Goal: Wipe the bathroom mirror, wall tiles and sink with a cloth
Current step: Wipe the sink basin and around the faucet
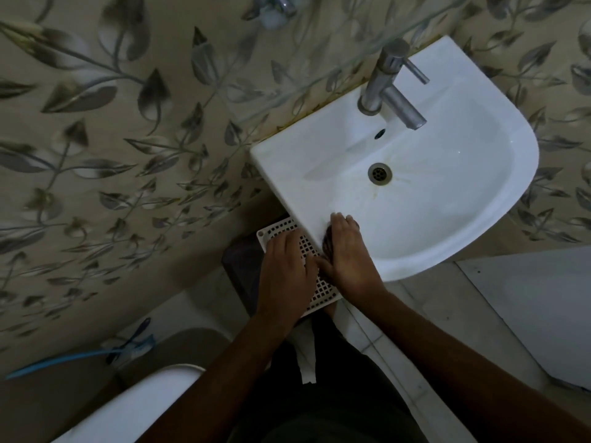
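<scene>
A white wall-mounted sink (463,199) fills the upper right, with a steel tap (391,87) at its back and a round drain (379,173) in the bowl. My right hand (347,254) presses a dark cloth (327,243) against the sink's near left rim; only a small part of the cloth shows under the palm. My left hand (287,266) is just beside it, fingers touching the right hand's thumb side, below the rim. Leaf-patterned wall tiles (128,139) cover the left half. The mirror is out of view.
A white perforated plastic basket (278,228) sits under the sink's left edge on a dark stand (240,266). A toilet lid (134,407) lies at the lower left, with a blue hose (64,359) along the wall. A glass shelf edge (319,75) crosses above the tap.
</scene>
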The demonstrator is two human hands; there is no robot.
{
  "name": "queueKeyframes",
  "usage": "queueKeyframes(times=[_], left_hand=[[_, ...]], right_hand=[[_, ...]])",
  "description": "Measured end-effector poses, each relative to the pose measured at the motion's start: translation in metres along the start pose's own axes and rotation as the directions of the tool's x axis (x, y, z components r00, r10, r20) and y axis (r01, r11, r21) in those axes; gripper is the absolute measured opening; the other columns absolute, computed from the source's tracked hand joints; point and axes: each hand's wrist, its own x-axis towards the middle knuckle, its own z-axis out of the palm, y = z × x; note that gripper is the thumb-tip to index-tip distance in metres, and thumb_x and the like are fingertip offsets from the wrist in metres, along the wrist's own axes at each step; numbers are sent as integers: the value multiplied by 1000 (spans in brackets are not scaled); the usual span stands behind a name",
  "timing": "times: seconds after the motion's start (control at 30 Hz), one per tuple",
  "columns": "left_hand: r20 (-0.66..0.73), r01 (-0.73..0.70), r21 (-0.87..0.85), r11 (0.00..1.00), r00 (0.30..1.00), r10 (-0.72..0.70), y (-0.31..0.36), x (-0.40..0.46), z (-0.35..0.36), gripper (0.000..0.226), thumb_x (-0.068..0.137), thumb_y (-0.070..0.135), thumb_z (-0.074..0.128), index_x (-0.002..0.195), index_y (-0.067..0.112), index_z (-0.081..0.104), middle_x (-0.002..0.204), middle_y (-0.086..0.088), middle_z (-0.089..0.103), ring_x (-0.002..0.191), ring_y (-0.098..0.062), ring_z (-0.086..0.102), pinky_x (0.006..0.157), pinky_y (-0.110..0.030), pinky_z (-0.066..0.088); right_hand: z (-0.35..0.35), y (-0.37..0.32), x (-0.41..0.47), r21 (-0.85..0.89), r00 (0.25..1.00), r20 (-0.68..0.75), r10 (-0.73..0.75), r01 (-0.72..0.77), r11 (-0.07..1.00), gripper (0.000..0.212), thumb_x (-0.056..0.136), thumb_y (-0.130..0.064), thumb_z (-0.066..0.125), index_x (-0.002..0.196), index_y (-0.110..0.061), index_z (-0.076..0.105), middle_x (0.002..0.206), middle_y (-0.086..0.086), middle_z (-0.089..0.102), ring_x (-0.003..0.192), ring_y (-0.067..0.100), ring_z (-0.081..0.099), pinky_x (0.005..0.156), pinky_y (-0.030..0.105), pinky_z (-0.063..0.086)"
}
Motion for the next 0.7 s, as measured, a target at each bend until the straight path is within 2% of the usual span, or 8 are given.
queueKeyframes(times=[0.1,0.2,0.3,0.37,0.47,0.57,0.7], left_hand=[[-42,3,26,1000,999,-2,2,17,-9,33,97,20,50,127,7,56,125,-11,59,116,-25,52,100,-39,46],[-57,0,31,1000,998,2,-2,38,-17,44,97,22,31,129,5,56,123,-13,59,113,-27,55,98,-39,48],[-60,37,25,999,998,-35,-5,57,-24,43,95,14,37,132,4,55,127,-15,59,116,-29,55,102,-42,47],[-67,47,-2,999,997,-47,-5,60,-28,43,94,11,46,136,7,53,132,-12,57,122,-26,51,107,-38,42],[-60,32,-30,999,998,-34,-8,55,-30,39,95,15,52,134,9,54,132,-9,55,123,-23,48,107,-38,43],[-55,66,-45,997,996,-68,-16,48,-25,38,95,18,53,132,9,56,132,-8,56,124,-23,49,105,-33,42],[-74,112,-71,991,990,-117,-14,45,-23,37,98,20,51,135,14,54,136,-5,54,127,-18,45,107,-27,36]], right_hand=[[24,-20,39,-113,999,-40,-1,-4,994,75,100,-31,55,152,11,20,155,32,30,146,49,26,121,58,21],[29,-51,85,-24,989,-136,60,-64,998,57,105,-15,47,148,15,26,152,37,33,144,54,27,122,58,20],[28,-64,101,34,984,-166,69,-65,997,60,106,-18,43,151,14,20,157,36,23,149,52,16,125,55,12],[23,-58,84,63,991,-133,0,8,998,66,104,-26,41,152,14,18,159,34,18,151,49,10,125,56,8],[10,-40,44,61,985,-86,-148,154,986,73,100,-26,46,150,17,16,160,35,14,152,48,6,125,57,9],[7,-24,22,29,986,-20,-166,166,986,78,100,-25,54,154,10,11,164,28,4,153,43,-4,125,53,11],[17,-38,52,-41,989,29,-144,145,989,71,104,-33,33,154,11,9,164,30,1,153,45,-7,125,57,7]])
